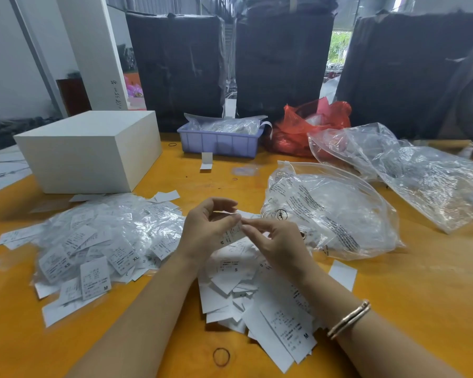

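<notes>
Your left hand (pixel 208 230) and right hand (pixel 277 242) both pinch one label (pixel 230 236). Loosen either grip and it could vanish into the pile (pixel 230 279) below

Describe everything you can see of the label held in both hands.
The label is a small white paper slip with fine black print and a letter M near its lower end. It is held tilted above a loose pile of labels on the orange table. The left hand pinches its upper part; the right hand pinches it beside that.
</notes>
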Available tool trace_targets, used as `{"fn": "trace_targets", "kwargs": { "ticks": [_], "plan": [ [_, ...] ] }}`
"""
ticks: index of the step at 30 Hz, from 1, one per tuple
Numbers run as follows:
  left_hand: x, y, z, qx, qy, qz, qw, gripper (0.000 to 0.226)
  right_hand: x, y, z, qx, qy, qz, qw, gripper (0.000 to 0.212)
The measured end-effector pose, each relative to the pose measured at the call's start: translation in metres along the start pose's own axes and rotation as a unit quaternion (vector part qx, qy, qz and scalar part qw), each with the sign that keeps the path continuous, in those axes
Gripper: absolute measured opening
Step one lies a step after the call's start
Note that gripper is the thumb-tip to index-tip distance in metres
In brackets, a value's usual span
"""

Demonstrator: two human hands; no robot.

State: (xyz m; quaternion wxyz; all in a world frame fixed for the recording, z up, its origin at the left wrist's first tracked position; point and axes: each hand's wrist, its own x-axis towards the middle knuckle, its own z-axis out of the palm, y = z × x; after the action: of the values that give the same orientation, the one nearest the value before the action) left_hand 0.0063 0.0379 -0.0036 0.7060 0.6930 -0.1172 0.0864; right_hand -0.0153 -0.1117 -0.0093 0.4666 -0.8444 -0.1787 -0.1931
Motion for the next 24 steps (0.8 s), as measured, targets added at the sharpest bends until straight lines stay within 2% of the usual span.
{"fn": "trace_targets", "kwargs": {
  "ticks": [4,9,12,16,17,19,21,23,24],
  "plan": [
    [-0.001,0.000,0.001,-0.002,0.005,-0.003,1.000,0.017,0.001,0.000,0.006,0.010,0.013,0.012,1.000,0.028],
    [0.004,0.002,-0.003,0.014,-0.017,-0.023,1.000,0.017,0.005,0.005,-0.005,0.142,0.055,0.096,0.984,0.021],
    [0.001,0.002,-0.003,0.011,-0.041,-0.024,0.999,0.022,0.005,0.004,-0.007,0.143,0.029,0.088,0.985,0.025],
    [0.000,0.001,-0.005,0.033,-0.019,0.005,0.999,0.019,0.004,0.004,-0.006,0.048,-0.023,0.021,0.998,0.031],
    [0.001,0.001,-0.006,0.054,0.001,0.013,0.998,0.019,0.006,0.005,-0.009,0.019,-0.003,-0.004,1.000,0.032],
    [0.004,0.001,-0.011,0.136,0.060,0.039,0.988,0.021,0.012,0.007,-0.023,-0.033,0.090,-0.048,0.994,0.029],
    [0.006,0.001,-0.017,0.243,0.130,0.066,0.959,0.022,0.019,0.016,-0.041,-0.113,0.196,-0.063,0.972,0.024],
    [0.008,0.000,-0.026,0.318,0.196,0.074,0.925,0.022,0.022,0.030,-0.060,-0.217,0.246,-0.017,0.945,0.023],
    [0.008,-0.001,-0.030,0.346,0.220,0.070,0.909,0.022,0.023,0.038,-0.067,-0.267,0.236,0.027,0.934,0.025]
  ]
}}
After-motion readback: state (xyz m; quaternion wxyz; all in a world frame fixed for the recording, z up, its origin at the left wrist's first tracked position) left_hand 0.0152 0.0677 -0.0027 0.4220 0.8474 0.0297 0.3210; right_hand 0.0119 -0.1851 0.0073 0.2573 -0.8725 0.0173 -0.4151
